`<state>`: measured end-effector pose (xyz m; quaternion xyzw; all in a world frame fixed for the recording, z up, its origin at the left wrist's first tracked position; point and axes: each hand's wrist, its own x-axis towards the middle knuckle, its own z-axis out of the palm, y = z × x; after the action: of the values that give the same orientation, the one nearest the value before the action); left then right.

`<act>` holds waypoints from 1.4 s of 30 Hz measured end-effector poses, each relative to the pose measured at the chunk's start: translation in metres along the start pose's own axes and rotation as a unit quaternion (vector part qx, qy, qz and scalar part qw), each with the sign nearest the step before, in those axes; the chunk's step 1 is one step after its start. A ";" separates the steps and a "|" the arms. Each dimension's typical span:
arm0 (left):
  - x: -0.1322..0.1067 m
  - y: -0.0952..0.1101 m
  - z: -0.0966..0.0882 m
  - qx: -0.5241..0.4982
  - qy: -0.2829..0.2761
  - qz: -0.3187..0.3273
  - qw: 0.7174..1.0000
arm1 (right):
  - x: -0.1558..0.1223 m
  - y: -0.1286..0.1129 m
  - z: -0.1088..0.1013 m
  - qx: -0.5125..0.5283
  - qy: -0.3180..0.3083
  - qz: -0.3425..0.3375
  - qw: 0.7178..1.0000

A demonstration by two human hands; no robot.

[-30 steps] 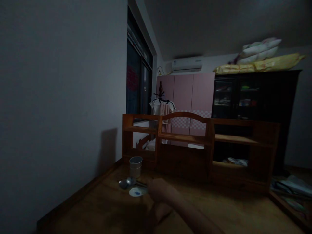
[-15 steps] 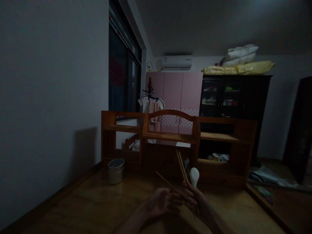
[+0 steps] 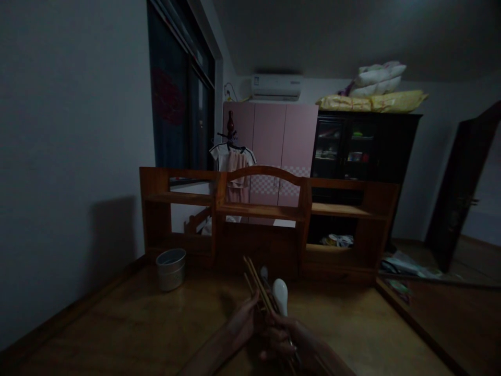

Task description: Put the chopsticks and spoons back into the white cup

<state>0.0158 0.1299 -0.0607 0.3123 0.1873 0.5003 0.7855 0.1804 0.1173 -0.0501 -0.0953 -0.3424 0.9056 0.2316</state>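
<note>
Low in the middle of the view my two hands meet around a bundle of utensils. My right hand (image 3: 287, 337) is closed around the lower part of thin wooden chopsticks (image 3: 256, 279) and a white soup spoon (image 3: 280, 293), its bowl pointing up. Between them rises the rounded end of a dull metal spoon (image 3: 264, 272). My left hand (image 3: 241, 319) presses against the bundle from the left, its thumb and fingers closed on a chopstick (image 3: 248, 282) that leans apart from the others. The left fingertips are partly hidden.
A round metal cup (image 3: 171, 271) stands upright on the wooden desk (image 3: 129, 318), left of my hands. A wooden shelf unit (image 3: 260, 213) borders the desk's far edge. The wall (image 3: 70, 156) runs along the left, and a raised wooden edge (image 3: 415, 324) lies on the right.
My left hand, spread apart before, has closed against the utensils. The loose chopstick has swung from a slant to nearly parallel with the others. The view has turned slightly right.
</note>
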 end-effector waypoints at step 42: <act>0.000 0.001 -0.003 0.123 0.110 0.053 0.985 | -0.002 0.001 -0.014 -0.080 0.039 0.004 0.996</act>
<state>0.0134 0.1311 -0.0620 0.3595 0.3158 0.5458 0.6878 0.1862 0.1239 -0.0612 -0.1501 -0.4042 0.8717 0.2327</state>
